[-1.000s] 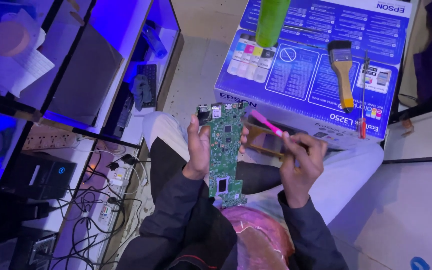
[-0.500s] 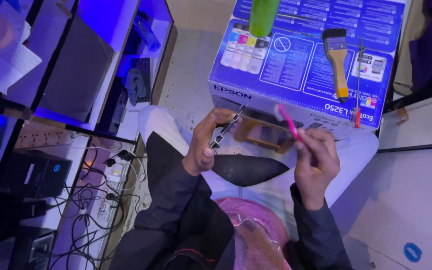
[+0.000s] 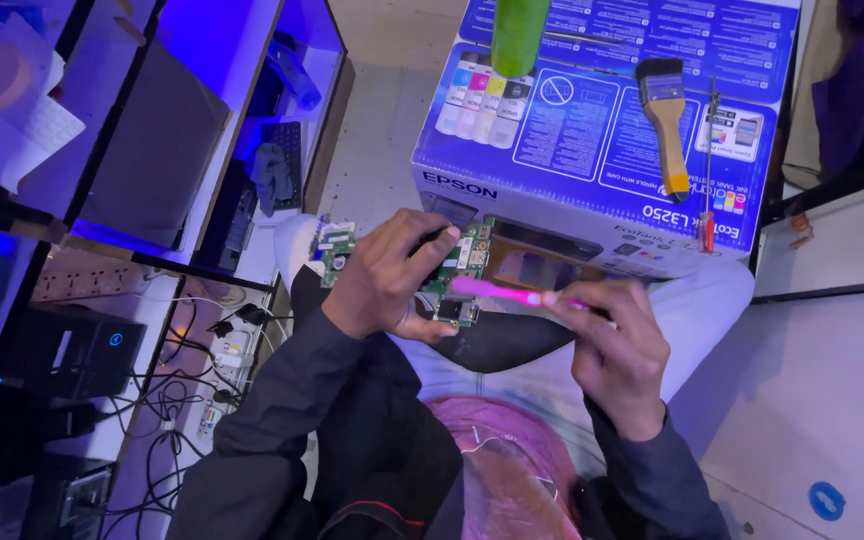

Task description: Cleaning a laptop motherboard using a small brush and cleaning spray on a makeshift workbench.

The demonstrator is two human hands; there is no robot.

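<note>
Left hand [image 3: 384, 282] grips a green circuit board [image 3: 460, 262], fingers wrapped over its top, held above the lap just in front of the blue printer box [image 3: 602, 130]. Right hand [image 3: 617, 345] pinches a pink brush [image 3: 507, 292], its tip touching the board's lower edge. On the box top: a paintbrush [image 3: 667, 115] with wooden handle, a thin red-handled screwdriver [image 3: 710, 170] beside it, a green bottle [image 3: 519, 35] at the far edge. Shelves and cables lie left of the box.

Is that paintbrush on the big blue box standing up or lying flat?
Lying flat. The paintbrush rests on its side on top of the blue printer box, bristles toward the far edge, wooden handle pointing toward the person, beside a thin red-handled screwdriver.
</note>
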